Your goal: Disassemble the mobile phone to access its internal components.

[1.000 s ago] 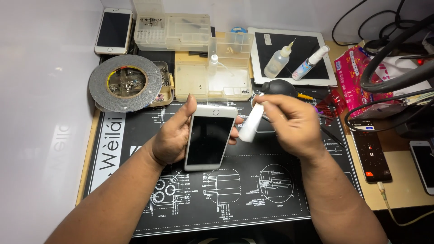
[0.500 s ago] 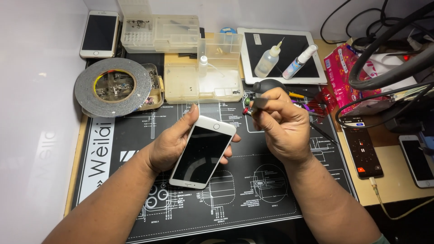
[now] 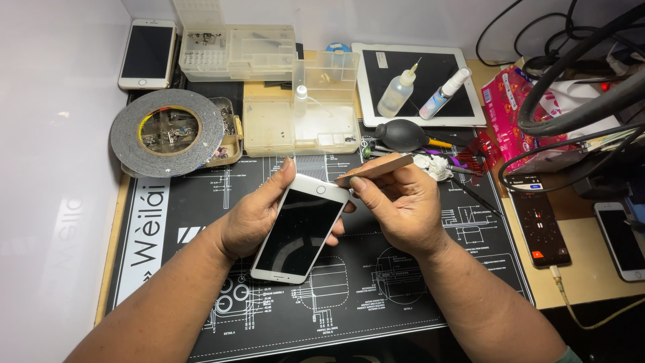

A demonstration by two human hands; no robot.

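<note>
The left hand [image 3: 252, 218] cradles a white smartphone [image 3: 300, 228], screen up, above the black repair mat [image 3: 376, 296] on the bench, while the right hand [image 3: 403, 208] pinches a thin copper-coloured pry tool [image 3: 375, 168] whose tip meets the phone's upper edge. A shallow blade angle and firm support underneath would likely protect the glass. Beyond the phone lie a tape roll [image 3: 168, 133] and a dust blower [image 3: 401, 134].

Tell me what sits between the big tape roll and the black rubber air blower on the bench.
In the head view, a clear plastic parts box sits between the tape roll and air blower.
</note>
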